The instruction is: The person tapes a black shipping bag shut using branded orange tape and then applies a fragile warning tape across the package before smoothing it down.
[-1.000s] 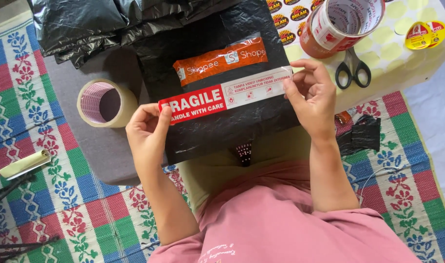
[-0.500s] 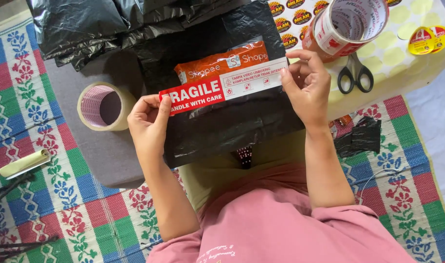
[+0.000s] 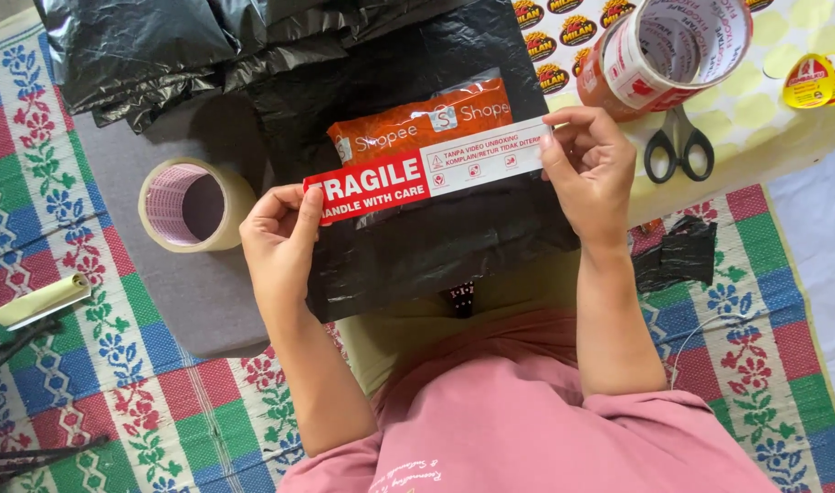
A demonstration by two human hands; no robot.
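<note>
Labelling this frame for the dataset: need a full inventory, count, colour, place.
warning tape strip: 1, red and white, stretched between both hands over the parcel
parcel: 1, black plastic wrap, centre, on the low table
orange tape: 1 band, across the parcel's top
black bags: a pile, count unclear, top left
clear tape roll: 1, pale, left of the parcel
printed tape roll: 1, red and white, top right
scissors: 1, black handles, under that roll
small tape roll: 1, yellow and red, far right
sticker sheet: 1, round stickers, top
mat: 1, striped, floral, on the floor
left hand: pinches the strip's red end
right hand: pinches the white end
</note>
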